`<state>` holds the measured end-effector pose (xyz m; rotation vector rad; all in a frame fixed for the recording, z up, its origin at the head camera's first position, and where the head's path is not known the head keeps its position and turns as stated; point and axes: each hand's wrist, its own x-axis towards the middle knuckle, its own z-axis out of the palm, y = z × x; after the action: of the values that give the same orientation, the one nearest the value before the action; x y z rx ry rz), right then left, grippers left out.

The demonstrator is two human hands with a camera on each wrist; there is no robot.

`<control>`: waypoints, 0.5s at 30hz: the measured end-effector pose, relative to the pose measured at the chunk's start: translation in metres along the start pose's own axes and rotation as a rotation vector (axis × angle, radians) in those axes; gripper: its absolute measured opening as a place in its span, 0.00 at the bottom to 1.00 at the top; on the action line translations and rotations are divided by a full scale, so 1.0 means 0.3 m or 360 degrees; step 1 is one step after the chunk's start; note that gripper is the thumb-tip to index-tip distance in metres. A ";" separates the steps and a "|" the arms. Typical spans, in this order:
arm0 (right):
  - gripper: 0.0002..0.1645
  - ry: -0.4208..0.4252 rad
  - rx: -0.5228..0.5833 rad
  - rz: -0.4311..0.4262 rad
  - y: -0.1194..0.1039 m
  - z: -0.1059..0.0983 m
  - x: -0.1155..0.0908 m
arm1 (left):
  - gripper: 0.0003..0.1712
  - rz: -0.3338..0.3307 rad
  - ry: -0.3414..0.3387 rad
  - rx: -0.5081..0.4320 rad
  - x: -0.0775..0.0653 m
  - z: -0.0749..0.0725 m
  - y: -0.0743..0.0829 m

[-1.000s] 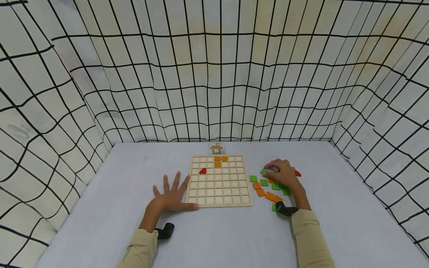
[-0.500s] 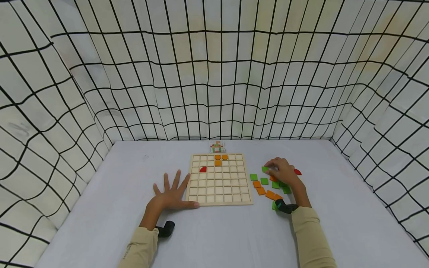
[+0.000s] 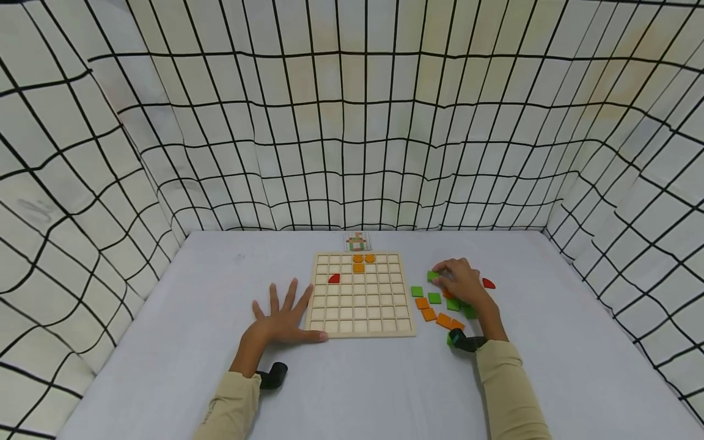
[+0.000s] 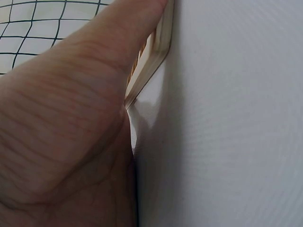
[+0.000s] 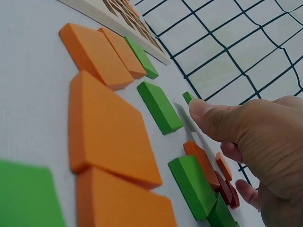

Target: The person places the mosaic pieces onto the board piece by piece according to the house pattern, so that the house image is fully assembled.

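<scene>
My right hand (image 3: 464,282) pinches a green square tile (image 3: 432,276) between thumb and fingers, right of the board. In the right wrist view that green tile (image 5: 188,97) shows just past the thumb tip, seemingly raised a little, with a shadow below. My left hand (image 3: 282,324) lies with fingers spread at the left of the wooden grid board (image 3: 357,315), its thumb on the near left corner. On the board sit a red quarter-round tile (image 3: 333,278), an orange square (image 3: 359,268) and two rounded orange tiles (image 3: 370,258).
Loose green tiles (image 3: 434,298) and orange tiles (image 3: 428,315) lie scattered between board and right hand. A red rounded piece (image 3: 489,283) lies beyond that hand. A small pattern card (image 3: 358,241) is behind the board. Black netting (image 3: 352,140) surrounds the white table (image 3: 363,391).
My right hand's fingers have shifted slightly, and more of the green tile shows at their tips than a second ago. The left hand has stayed in place.
</scene>
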<state>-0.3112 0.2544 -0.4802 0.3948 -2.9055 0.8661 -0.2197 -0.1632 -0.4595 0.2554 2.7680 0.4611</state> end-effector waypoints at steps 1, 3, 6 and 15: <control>0.14 -0.0001 0.0007 0.0002 -0.003 0.003 0.001 | 0.69 -0.0001 -0.0002 0.0000 0.000 0.001 -0.001; 0.14 0.0000 0.0032 -0.0012 -0.012 0.007 0.006 | 0.69 -0.0001 -0.0006 -0.0003 -0.001 0.002 -0.002; 0.13 -0.0002 0.0068 -0.0034 -0.031 0.014 0.014 | 0.69 0.0003 0.0002 0.0002 -0.003 0.003 -0.003; 0.13 -0.0023 0.0119 -0.0220 -0.089 0.050 0.050 | 0.68 0.0003 0.0018 0.0004 -0.005 -0.002 -0.001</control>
<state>-0.3186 0.2213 -0.4764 0.6020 -2.8242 0.9556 -0.2184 -0.1639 -0.4586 0.2569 2.7798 0.4613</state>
